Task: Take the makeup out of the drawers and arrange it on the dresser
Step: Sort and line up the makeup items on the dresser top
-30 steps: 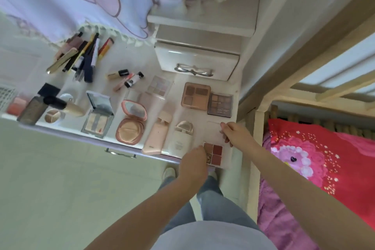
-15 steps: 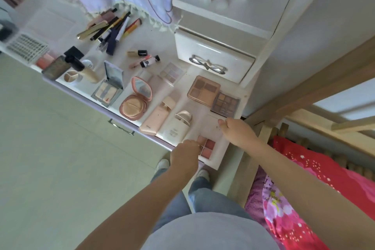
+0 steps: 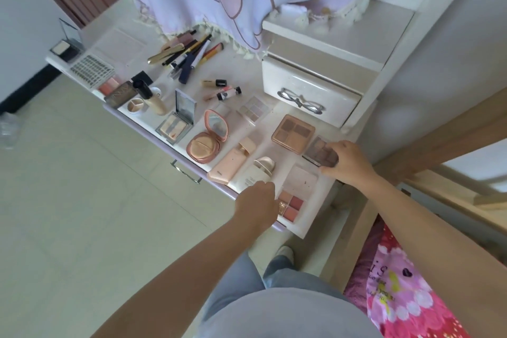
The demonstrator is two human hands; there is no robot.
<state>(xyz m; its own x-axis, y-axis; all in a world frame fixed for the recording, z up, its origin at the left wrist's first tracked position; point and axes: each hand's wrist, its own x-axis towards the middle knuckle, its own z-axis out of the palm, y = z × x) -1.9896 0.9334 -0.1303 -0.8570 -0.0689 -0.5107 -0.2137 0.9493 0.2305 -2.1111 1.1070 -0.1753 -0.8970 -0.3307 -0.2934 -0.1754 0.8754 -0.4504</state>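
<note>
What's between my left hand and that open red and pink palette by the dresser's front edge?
Nothing visible. The left hand is already at the open palette, covering its near left corner; whether the fingers touch it is hidden.

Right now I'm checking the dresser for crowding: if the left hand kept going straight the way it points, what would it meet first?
Probably the white bottle: the left hand points up the dresser, its knuckles at the bottle's base. Depth is unclear; the red palette lies just beside it.

Both hands (image 3: 256, 207) forward, fingers (image 3: 327, 171) curled
</note>
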